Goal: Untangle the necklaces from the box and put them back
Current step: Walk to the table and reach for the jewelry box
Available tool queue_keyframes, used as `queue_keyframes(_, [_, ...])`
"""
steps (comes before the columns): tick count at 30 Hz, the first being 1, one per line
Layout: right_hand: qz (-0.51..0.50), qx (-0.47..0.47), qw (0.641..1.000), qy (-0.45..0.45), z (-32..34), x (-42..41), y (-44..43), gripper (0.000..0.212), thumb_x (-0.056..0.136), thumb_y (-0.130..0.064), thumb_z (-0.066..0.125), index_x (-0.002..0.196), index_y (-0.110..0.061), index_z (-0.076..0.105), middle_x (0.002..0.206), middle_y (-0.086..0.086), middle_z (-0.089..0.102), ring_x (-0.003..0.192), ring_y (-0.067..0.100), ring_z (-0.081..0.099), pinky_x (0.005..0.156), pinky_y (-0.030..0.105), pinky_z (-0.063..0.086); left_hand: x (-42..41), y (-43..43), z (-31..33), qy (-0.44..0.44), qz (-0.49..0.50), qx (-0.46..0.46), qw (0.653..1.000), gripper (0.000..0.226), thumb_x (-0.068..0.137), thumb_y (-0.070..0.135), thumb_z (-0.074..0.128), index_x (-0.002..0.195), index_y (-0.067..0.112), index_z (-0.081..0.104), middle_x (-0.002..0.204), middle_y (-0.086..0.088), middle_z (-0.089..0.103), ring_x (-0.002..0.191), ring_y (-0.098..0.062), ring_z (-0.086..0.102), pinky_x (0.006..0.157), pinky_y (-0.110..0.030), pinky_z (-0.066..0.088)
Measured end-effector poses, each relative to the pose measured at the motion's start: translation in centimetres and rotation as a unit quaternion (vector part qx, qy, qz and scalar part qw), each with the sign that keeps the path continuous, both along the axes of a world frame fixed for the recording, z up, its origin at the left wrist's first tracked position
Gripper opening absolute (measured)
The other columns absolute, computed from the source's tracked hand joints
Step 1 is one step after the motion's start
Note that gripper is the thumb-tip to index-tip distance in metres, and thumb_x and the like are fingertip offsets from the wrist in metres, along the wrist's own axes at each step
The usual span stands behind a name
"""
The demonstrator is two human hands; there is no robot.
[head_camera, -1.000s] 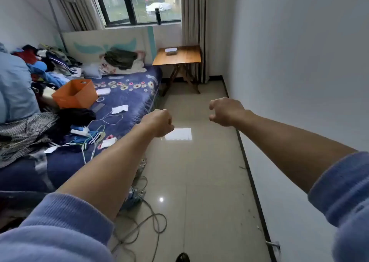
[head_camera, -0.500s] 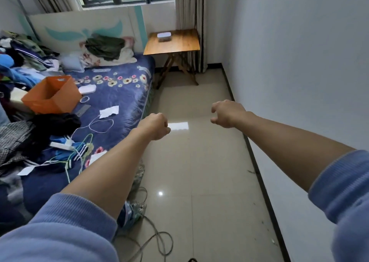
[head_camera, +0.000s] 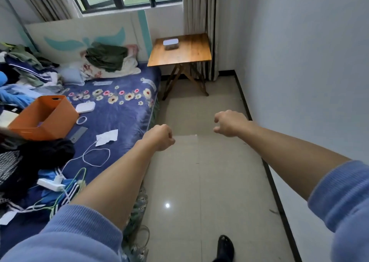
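A small clear box with a white lid [head_camera: 170,44] stands on a wooden folding table [head_camera: 191,52] at the far end of the room, below the window. Its contents are too small to make out, and no necklaces show. Both my arms stretch forward over the tiled floor. My left hand [head_camera: 159,137] is a closed fist holding nothing, level with the bed's edge. My right hand [head_camera: 229,123] hangs loosely curled, fingers down, also holding nothing. Both hands are well short of the table.
A bed [head_camera: 119,112] with a blue flowered cover fills the left side, strewn with clothes, an orange bin [head_camera: 44,118], cables and a white power strip [head_camera: 51,184]. A white wall [head_camera: 299,82] runs along the right. A dark shoe [head_camera: 225,247] shows at the bottom.
The view has moved forward along the floor, so the table and box look nearer. My right hand has loosened from a fist to curled fingers. Both arms stay stretched out.
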State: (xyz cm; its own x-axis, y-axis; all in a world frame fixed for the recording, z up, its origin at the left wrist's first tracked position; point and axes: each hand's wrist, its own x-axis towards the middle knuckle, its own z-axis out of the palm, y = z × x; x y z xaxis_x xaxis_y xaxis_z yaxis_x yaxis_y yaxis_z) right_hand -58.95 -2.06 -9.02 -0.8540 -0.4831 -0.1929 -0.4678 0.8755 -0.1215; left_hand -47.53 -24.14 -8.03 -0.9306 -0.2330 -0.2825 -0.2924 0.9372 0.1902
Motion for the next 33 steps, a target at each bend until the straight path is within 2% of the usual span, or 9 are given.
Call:
queue_keyframes(4, [0.013, 0.001, 1.000, -0.003, 0.6, -8.9, -3.5, 0.034, 0.088, -0.041, 0.058, 0.116, -0.022, 0.059, 0.116, 0.008, 0.063, 0.099, 0.030, 0.060, 0.074, 0.035, 0.046, -7.6, -2.7, 0.7, 0.011, 0.024, 0.013, 1.000, 0.020, 0.089, 0.033, 0.061, 0.097, 0.016, 0.069, 0.098, -0.007, 0.068, 0.088, -0.028, 0.065, 0.082, -0.039, 0.057])
queue_keyframes(8, [0.034, 0.013, 0.999, -0.006, 0.8, -16.2, -7.7, 0.033, 0.088, -0.041, 0.058, 0.115, -0.022, 0.060, 0.115, 0.007, 0.064, 0.098, 0.029, 0.061, 0.074, 0.035, 0.047, -13.8, -6.1, 0.8, 0.011, 0.042, 0.013, 0.999, 0.019, 0.089, 0.032, 0.060, 0.092, 0.015, 0.068, 0.095, -0.008, 0.069, 0.085, -0.029, 0.065, 0.077, -0.035, 0.056])
queue_keyframes(11, [0.047, 0.011, 0.999, -0.003, 0.1, -21.7, -11.4, 0.034, 0.087, -0.042, 0.059, 0.115, -0.022, 0.060, 0.115, 0.006, 0.063, 0.099, 0.030, 0.061, 0.074, 0.034, 0.046, -19.0, -9.6, 0.3, 0.012, 0.059, 0.019, 0.998, 0.021, 0.091, 0.034, 0.060, 0.093, 0.014, 0.068, 0.092, -0.007, 0.068, 0.085, -0.028, 0.065, 0.079, -0.037, 0.056])
queue_keyframes(20, [0.025, 0.023, 0.999, -0.017, -1.5, -38.5, -22.1, 0.033, 0.087, -0.042, 0.058, 0.112, -0.021, 0.060, 0.112, 0.006, 0.063, 0.098, 0.030, 0.060, 0.075, 0.034, 0.046, -37.2, -21.1, -1.1, 0.016, 0.020, 0.005, 1.000, 0.017, 0.091, 0.033, 0.062, 0.091, 0.016, 0.065, 0.089, -0.005, 0.064, 0.080, -0.023, 0.061, 0.062, -0.030, 0.041])
queue_keyframes(24, [0.011, 0.014, 1.000, -0.023, -1.4, -45.1, -25.7, 0.031, 0.087, -0.041, 0.058, 0.111, -0.021, 0.060, 0.111, 0.005, 0.063, 0.098, 0.029, 0.060, 0.072, 0.033, 0.045, -44.7, -25.1, -1.1, 0.008, 0.003, 0.009, 1.000, 0.015, 0.091, 0.031, 0.062, 0.087, 0.016, 0.064, 0.091, -0.005, 0.063, 0.080, -0.021, 0.059, 0.065, -0.030, 0.041])
queue_keyframes(27, [0.005, 0.016, 0.999, -0.033, -1.7, -50.3, -28.0, 0.032, 0.087, -0.040, 0.058, 0.113, -0.022, 0.060, 0.112, 0.005, 0.063, 0.099, 0.028, 0.060, 0.072, 0.033, 0.043, -50.1, -27.5, -1.6, 0.000, -0.003, 0.019, 1.000, 0.016, 0.091, 0.031, 0.061, 0.083, 0.018, 0.063, 0.085, -0.004, 0.064, 0.077, -0.021, 0.060, 0.068, -0.031, 0.043])
queue_keyframes(29, [0.002, 0.013, 0.999, -0.039, -2.1, -54.0, -29.6, 0.032, 0.087, -0.039, 0.058, 0.115, -0.022, 0.060, 0.113, 0.005, 0.063, 0.099, 0.029, 0.060, 0.072, 0.033, 0.043, -53.7, -29.2, -2.0, -0.006, -0.002, 0.021, 1.000, 0.015, 0.092, 0.032, 0.060, 0.086, 0.019, 0.063, 0.083, -0.002, 0.063, 0.075, -0.019, 0.060, 0.059, -0.027, 0.042])
queue_keyframes(31, [0.006, 0.015, 0.999, -0.045, -2.8, -57.9, -31.3, 0.031, 0.087, -0.038, 0.058, 0.115, -0.023, 0.060, 0.112, 0.005, 0.063, 0.097, 0.029, 0.060, 0.072, 0.033, 0.044, -57.5, -31.0, -2.7, -0.010, 0.003, 0.022, 1.000, 0.014, 0.092, 0.032, 0.059, 0.086, 0.020, 0.062, 0.080, 0.000, 0.062, 0.075, -0.018, 0.059, 0.049, -0.023, 0.035])
queue_keyframes(33, [0.011, 0.013, 0.999, -0.050, -3.6, -62.1, -33.1, 0.030, 0.087, -0.037, 0.057, 0.113, -0.023, 0.060, 0.110, 0.005, 0.063, 0.094, 0.029, 0.060, 0.072, 0.034, 0.045, -61.5, -32.8, -3.2, -0.014, 0.006, 0.019, 1.000, 0.015, 0.092, 0.032, 0.059, 0.083, 0.020, 0.060, 0.080, -0.001, 0.062, 0.075, -0.018, 0.058, 0.049, -0.024, 0.034])
